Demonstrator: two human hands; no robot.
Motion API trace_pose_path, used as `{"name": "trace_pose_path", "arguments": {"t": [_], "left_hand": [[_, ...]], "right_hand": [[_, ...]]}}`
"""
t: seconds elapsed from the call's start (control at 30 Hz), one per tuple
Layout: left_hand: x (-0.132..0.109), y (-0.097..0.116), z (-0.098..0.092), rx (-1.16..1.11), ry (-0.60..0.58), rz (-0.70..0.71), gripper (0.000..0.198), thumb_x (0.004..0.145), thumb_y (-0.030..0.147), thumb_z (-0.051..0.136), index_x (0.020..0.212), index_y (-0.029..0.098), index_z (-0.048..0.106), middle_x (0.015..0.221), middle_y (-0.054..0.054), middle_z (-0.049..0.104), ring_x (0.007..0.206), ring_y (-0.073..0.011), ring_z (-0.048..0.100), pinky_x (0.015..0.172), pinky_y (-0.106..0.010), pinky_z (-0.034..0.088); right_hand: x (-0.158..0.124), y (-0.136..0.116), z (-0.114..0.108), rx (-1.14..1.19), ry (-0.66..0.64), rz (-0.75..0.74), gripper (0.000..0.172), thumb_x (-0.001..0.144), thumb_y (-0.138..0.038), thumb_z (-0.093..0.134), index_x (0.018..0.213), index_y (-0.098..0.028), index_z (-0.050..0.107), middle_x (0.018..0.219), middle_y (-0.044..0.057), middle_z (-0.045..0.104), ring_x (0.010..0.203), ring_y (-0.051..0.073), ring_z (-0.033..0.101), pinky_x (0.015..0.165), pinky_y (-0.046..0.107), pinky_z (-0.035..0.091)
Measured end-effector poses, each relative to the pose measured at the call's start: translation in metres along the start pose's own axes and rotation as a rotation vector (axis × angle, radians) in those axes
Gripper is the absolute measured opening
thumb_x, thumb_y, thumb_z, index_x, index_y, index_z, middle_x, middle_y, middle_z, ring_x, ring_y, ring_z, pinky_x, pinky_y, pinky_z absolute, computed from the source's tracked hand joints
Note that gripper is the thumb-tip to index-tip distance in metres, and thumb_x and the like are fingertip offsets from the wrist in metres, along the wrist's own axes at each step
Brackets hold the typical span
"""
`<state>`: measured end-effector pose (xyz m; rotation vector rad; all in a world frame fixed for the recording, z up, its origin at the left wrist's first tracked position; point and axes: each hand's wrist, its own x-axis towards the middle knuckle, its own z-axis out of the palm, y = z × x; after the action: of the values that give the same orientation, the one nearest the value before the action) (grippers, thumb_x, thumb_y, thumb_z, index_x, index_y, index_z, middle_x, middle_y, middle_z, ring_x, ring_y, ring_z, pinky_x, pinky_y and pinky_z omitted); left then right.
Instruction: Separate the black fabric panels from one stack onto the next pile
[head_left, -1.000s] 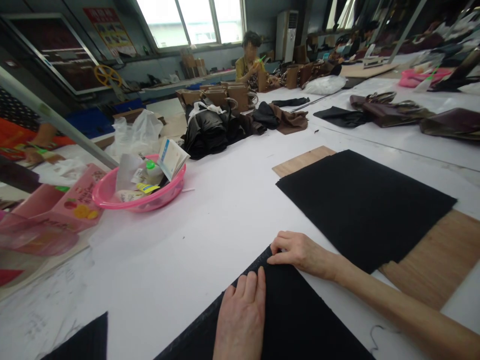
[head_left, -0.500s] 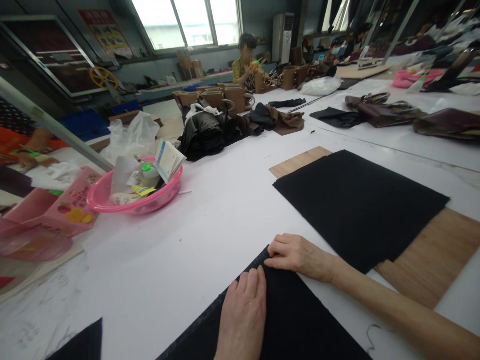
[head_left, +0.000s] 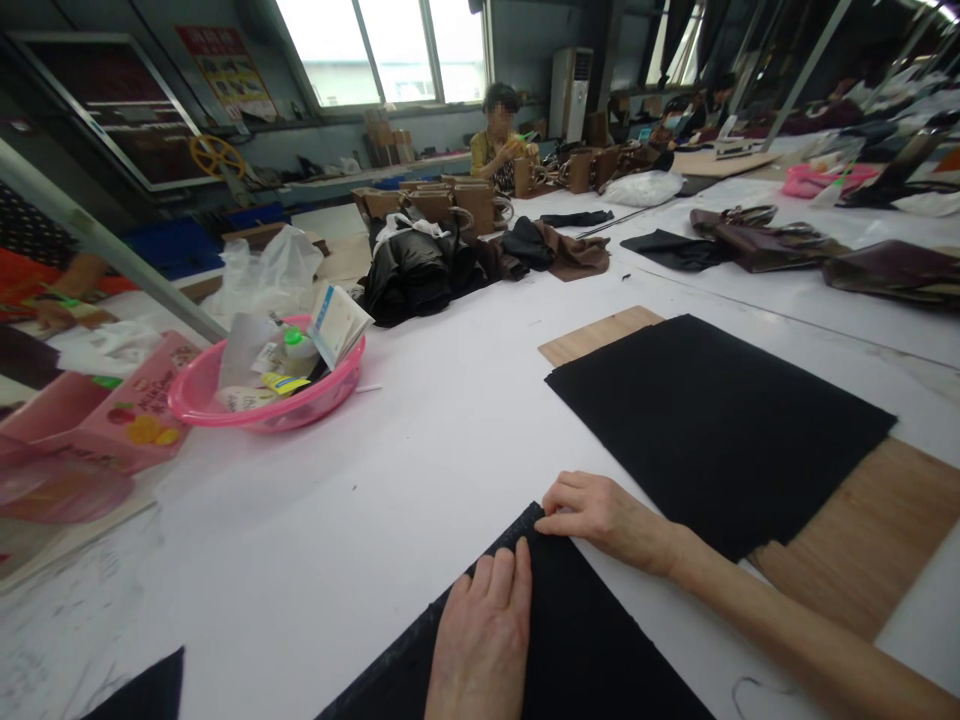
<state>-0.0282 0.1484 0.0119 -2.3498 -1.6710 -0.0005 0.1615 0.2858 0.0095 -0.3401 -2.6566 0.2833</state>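
Observation:
A black fabric piece (head_left: pixel 592 640) lies on the white tabletop at the bottom of the view, a narrow strip along its upper left edge looking greyish. My left hand (head_left: pixel 481 625) rests flat on it just inside that edge, fingers stretched towards the far corner. At the corner itself, my right hand (head_left: pixel 592 515) has its thumb and bent fingers closed on the fabric. Beyond my right forearm, a larger black sheet or stack (head_left: pixel 720 420) sits on a wooden board (head_left: pixel 870 530). Another dark corner of fabric (head_left: pixel 142 690) shows at the lower left.
A pink basin (head_left: pixel 300 405) with bottles and a booklet stands left, beside a pink box (head_left: pixel 142 410). Black bundles (head_left: pixel 412 270) and brown bags (head_left: pixel 439 205) lie farther back. Dark red bags (head_left: pixel 772 245) are at the right. A co-worker (head_left: pixel 499 145) sits across the table.
The camera's view has shifted slightly. Both hands stay almost in place on the fabric, the left one with its fingers a little more spread at the edge.

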Motion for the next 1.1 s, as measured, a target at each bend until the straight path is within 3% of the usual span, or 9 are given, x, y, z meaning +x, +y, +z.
{"name": "trace_pose_path", "arguments": {"t": [0.2, 0.43, 0.63, 0.9, 1.1], "left_hand": [[0.0, 0.0, 0.0, 0.001, 0.016, 0.003, 0.059, 0.077, 0.006, 0.061, 0.135, 0.012, 0.049, 0.096, -0.004, 0.062, 0.083, -0.0192, 0.057, 0.066, -0.033, 0.052], [0.008, 0.006, 0.001, 0.026, 0.046, 0.016, 0.053, 0.078, 0.007, 0.06, 0.13, 0.01, 0.053, 0.103, -0.006, 0.062, 0.088, -0.0206, 0.057, 0.07, -0.033, 0.052], [0.017, 0.007, -0.003, 0.036, -0.014, 0.04, 0.05, 0.081, 0.007, 0.059, 0.13, 0.008, 0.053, 0.097, -0.005, 0.062, 0.082, -0.0192, 0.057, 0.066, -0.033, 0.051], [0.016, 0.01, 0.001, 0.039, 0.018, 0.026, 0.053, 0.079, 0.005, 0.059, 0.131, 0.007, 0.051, 0.101, -0.006, 0.062, 0.084, -0.0202, 0.058, 0.067, -0.034, 0.052], [0.016, 0.01, 0.001, 0.022, 0.007, 0.022, 0.053, 0.079, 0.004, 0.058, 0.132, 0.007, 0.051, 0.1, -0.006, 0.062, 0.084, -0.0204, 0.058, 0.067, -0.034, 0.051]], "right_hand": [[-0.003, 0.003, 0.005, 0.051, 0.018, 0.021, 0.02, 0.103, -0.014, 0.045, 0.104, -0.02, 0.064, 0.097, 0.004, 0.058, 0.089, 0.016, 0.052, 0.076, 0.028, 0.043], [-0.001, -0.004, -0.001, -0.059, -0.029, -0.019, 0.021, 0.102, -0.011, 0.045, 0.101, -0.018, 0.064, 0.092, 0.004, 0.058, 0.085, 0.016, 0.051, 0.073, 0.029, 0.042], [-0.001, -0.005, -0.001, -0.135, -0.05, -0.038, 0.02, 0.101, -0.009, 0.046, 0.101, -0.017, 0.064, 0.091, 0.004, 0.058, 0.083, 0.017, 0.051, 0.071, 0.03, 0.042], [-0.008, 0.003, 0.005, 0.024, 0.075, 0.051, 0.016, 0.1, -0.011, 0.05, 0.102, -0.019, 0.064, 0.094, 0.004, 0.06, 0.086, 0.016, 0.054, 0.075, 0.027, 0.045], [-0.009, 0.001, 0.004, 0.001, 0.069, 0.057, 0.017, 0.1, -0.01, 0.049, 0.098, -0.018, 0.064, 0.094, 0.003, 0.06, 0.085, 0.016, 0.053, 0.073, 0.028, 0.044]]}}
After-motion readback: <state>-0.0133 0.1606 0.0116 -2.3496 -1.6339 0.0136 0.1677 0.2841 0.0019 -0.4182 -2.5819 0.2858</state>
